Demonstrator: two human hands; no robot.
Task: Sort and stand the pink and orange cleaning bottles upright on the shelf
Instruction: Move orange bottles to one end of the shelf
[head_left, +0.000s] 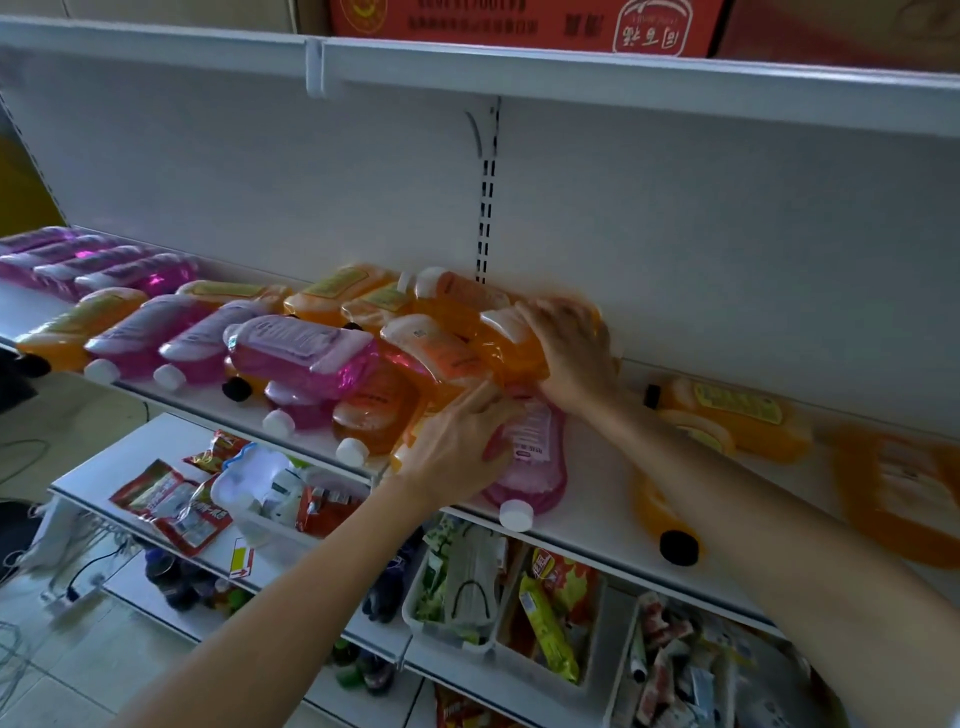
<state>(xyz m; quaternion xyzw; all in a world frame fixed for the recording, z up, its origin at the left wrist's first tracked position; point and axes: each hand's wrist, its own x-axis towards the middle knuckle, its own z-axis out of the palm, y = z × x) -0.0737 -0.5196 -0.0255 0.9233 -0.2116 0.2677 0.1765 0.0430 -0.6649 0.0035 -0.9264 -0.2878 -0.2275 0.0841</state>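
On the shelf (597, 504), translucent pink and orange bottles (306, 353) lie flat, jumbled. Right hand (574, 353) fingers curl round an orange bottle (511, 348); left hand (457, 447) fingers rest spread against a white-capped pink bottle (537, 460).

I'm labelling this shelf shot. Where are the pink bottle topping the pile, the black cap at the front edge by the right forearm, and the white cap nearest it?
pink bottle (304, 338): head view, on its pale label.
black cap (679, 546): head view, cap's centre.
white cap (517, 514): head view, cap's centre.

Bare left forearm (291, 587), bare right forearm (727, 499)
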